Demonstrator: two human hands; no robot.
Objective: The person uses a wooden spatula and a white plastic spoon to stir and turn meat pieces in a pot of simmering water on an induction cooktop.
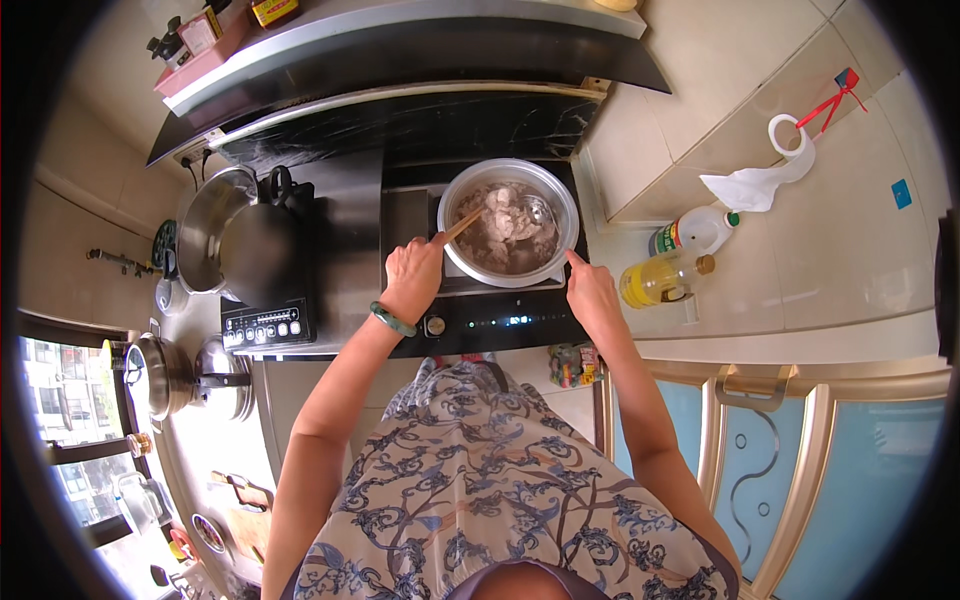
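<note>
Before me a round metal pot (445, 214) stands on the cooktop, holding cloudy brownish liquid and pale meat pieces (506, 217). My left hand (415, 276), with a green bangle at its wrist, grips wooden chopsticks (463, 224) whose tips reach over the pot's left side into the meat. Inside the pot at the right lies a shiny metal ladle (537, 210). Its handle runs towards my right hand (590, 288), which is closed around the handle at the pot's lower right rim. The index finger points along it, and most of the handle is hidden.
A black induction cooker (266, 330) stands left, with an open steel pot (196, 232) beside it; a blurred patch covers part of both. Right of the stove are an oil bottle (660, 281) and a white jug (705, 231). A range hood (420, 56) overhangs the back.
</note>
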